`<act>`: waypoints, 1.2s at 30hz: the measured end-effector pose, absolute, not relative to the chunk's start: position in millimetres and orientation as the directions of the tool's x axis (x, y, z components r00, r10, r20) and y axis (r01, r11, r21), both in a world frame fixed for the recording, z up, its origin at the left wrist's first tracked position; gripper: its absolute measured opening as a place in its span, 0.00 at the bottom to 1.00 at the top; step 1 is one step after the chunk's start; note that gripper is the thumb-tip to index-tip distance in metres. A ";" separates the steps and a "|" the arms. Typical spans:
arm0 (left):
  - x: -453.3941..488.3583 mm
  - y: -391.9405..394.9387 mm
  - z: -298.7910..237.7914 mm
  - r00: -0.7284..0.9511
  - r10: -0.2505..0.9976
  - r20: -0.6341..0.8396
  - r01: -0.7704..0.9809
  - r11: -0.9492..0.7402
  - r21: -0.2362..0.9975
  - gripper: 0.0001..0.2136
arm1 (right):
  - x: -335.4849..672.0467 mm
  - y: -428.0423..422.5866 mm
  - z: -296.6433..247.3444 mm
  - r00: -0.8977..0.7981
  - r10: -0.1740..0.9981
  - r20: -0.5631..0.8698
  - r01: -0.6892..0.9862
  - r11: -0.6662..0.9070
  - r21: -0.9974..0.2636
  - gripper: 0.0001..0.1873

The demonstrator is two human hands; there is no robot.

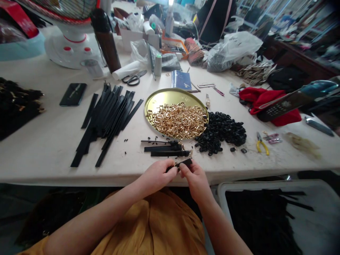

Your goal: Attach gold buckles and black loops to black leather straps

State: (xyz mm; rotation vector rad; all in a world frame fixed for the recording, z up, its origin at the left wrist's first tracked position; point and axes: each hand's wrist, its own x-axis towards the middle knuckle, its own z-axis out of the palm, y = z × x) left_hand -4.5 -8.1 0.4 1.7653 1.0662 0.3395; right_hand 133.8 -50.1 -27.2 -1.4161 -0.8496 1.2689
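Both my hands meet at the table's near edge. My left hand [159, 174] and my right hand [193, 176] are each pinched on a short black strap [183, 162] that has a small gold fitting at its left end. Just beyond them lie a few finished black straps [167, 148]. Farther off stands a round gold tray [162, 99] heaped with gold metal clips [179, 120]. A pile of small black rings [221, 131] lies to the tray's right.
A fan of long black strips [106, 120] lies left of the tray, with a phone [73, 94] beyond. Yellow-handled pliers [261, 141], red cloth [265, 99] and scissors [134, 78] are on the table. A white bin of black straps [265, 212] sits low right. Another person sits at the far side.
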 end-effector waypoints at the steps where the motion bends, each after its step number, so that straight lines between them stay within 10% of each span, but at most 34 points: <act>1: -3.0 -9.4 -0.6 0.547 0.805 -0.230 0.508 -0.101 0.855 0.10 | 131.8 -50.6 -26.6 0.272 0.953 -0.134 0.045 -0.151 -0.987 0.08; 5: 0.2 -13.4 -4.5 0.493 0.845 -0.209 0.503 -0.080 0.861 0.11 | 127.7 -50.0 -27.6 0.358 0.922 0.148 0.364 0.008 -0.931 0.05; 15: -9.3 -26.0 -4.3 0.561 0.799 -0.217 0.419 -0.048 0.907 0.12 | 141.1 -61.2 -24.7 -0.027 0.936 -0.350 -0.220 -0.347 -0.912 0.12; 21: -7.7 -34.8 -2.1 0.540 0.818 -0.197 0.439 -0.075 0.895 0.11 | 133.1 -70.4 -16.4 0.246 0.966 -0.078 0.199 -0.130 -0.971 0.10; 29: -7.1 -35.1 3.7 0.570 0.790 -0.227 0.365 0.004 0.931 0.10 | 135.8 -70.3 -18.0 -0.007 0.910 -0.414 -0.407 -0.381 -0.830 0.13; 36: -4.8 -35.3 3.7 0.545 0.811 -0.211 0.464 -0.083 0.882 0.09 | 135.2 -78.3 -14.2 0.239 0.971 0.003 0.318 -0.076 -0.945 0.07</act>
